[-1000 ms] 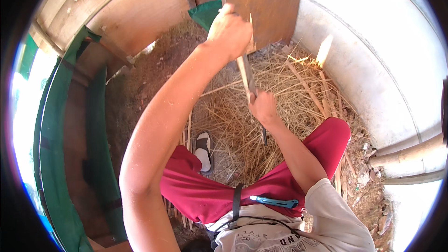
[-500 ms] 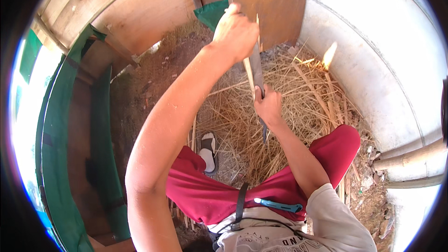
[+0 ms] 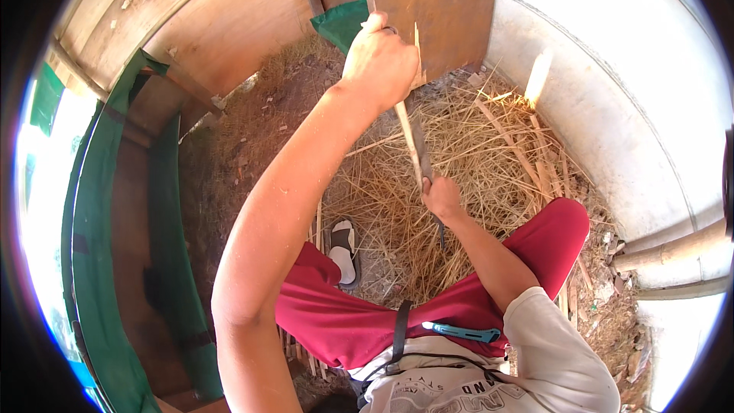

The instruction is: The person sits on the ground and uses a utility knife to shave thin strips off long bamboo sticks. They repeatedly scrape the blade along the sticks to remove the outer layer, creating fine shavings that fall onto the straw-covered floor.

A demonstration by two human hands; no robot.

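Observation:
My left hand [image 3: 380, 65] is raised in front of me, its fingers closed around a pale bamboo strip [image 3: 407, 131]. The strip's thin, pointed end sticks up past the knuckles, and its lower part slants down toward my right hand [image 3: 443, 197]. That hand grips a long knife, whose grey blade [image 3: 420, 141] lies alongside the strip. A dark end of the knife shows below the fist. Where blade and strip meet, I cannot tell how deep the edge sits. My right thumb is close to the strip's lower end.
Bamboo shavings [image 3: 466, 149] cover the ground ahead. A brown box with a green cover [image 3: 436, 19] stands beyond. On the left is a green-draped shelf [image 3: 99, 222]; a pale wall [image 3: 612, 99] curves along the right. A blue-handled tool [image 3: 462, 332] lies on my lap near a slipper [image 3: 343, 252].
My right hand with the knife has moved down along the strip, toward me. The left hand stays nearly in place, still holding the strip.

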